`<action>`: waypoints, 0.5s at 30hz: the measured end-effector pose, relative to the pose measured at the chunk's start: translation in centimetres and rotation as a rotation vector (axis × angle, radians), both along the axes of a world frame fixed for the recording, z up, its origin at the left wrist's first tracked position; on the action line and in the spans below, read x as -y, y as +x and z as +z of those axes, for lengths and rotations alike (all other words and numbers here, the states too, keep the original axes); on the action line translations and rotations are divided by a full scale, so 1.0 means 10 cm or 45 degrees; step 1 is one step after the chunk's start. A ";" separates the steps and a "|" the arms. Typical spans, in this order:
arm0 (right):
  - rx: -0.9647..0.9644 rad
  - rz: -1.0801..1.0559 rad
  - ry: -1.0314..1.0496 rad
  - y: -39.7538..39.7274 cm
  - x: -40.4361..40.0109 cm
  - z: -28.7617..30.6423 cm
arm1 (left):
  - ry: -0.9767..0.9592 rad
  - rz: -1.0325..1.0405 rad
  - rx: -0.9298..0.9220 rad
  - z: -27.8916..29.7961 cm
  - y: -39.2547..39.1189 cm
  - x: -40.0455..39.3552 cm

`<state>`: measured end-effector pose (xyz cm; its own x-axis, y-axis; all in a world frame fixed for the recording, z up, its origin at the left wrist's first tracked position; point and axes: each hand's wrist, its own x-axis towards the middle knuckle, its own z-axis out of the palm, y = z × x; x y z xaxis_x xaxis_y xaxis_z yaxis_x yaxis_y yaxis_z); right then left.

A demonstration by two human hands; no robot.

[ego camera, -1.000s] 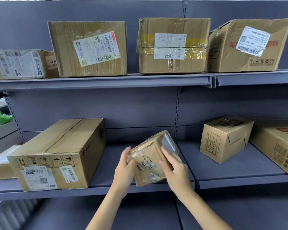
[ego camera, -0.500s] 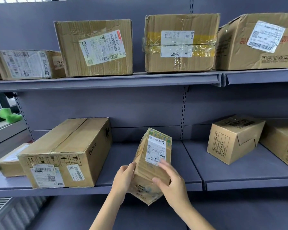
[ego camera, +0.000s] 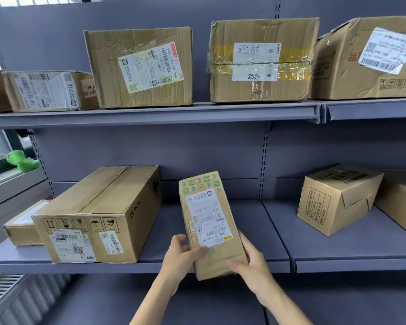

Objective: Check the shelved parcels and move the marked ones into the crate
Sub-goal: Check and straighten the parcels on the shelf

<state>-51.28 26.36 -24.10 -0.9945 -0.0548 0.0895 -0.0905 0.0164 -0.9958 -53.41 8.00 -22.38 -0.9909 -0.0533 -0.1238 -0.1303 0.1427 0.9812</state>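
Grey metal shelving (ego camera: 197, 113) fills the view, with cardboard boxes lined along the upper shelf and a large PICO box (ego camera: 99, 214) on the lower shelf (ego camera: 338, 249) at left. Both hands hold a small taped parcel (ego camera: 209, 221) upright, just in front of the lower shelf's edge, its white label facing out. Left hand (ego camera: 181, 256) curls around its left side, thumb on the label's corner; right hand (ego camera: 251, 261) grips its lower right side.
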 end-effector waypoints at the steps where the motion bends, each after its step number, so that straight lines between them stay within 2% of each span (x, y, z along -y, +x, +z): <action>1: -0.008 -0.015 0.039 -0.02 -0.02 0.03 | -0.044 0.028 -0.031 0.01 -0.03 0.00; 6: 0.013 -0.016 0.199 -0.12 -0.06 0.11 | -0.222 0.152 -0.242 0.19 -0.25 0.12; 10: 0.033 -0.043 0.167 -0.12 -0.09 0.12 | -0.733 0.229 -0.371 0.38 -0.50 0.29; 12: 0.035 -0.033 0.147 -0.13 -0.12 0.11 | -0.919 0.138 -0.362 0.47 -0.60 0.36; 15: 0.069 -0.003 0.139 -0.13 -0.14 0.12 | -0.978 0.024 -0.304 0.51 -0.65 0.42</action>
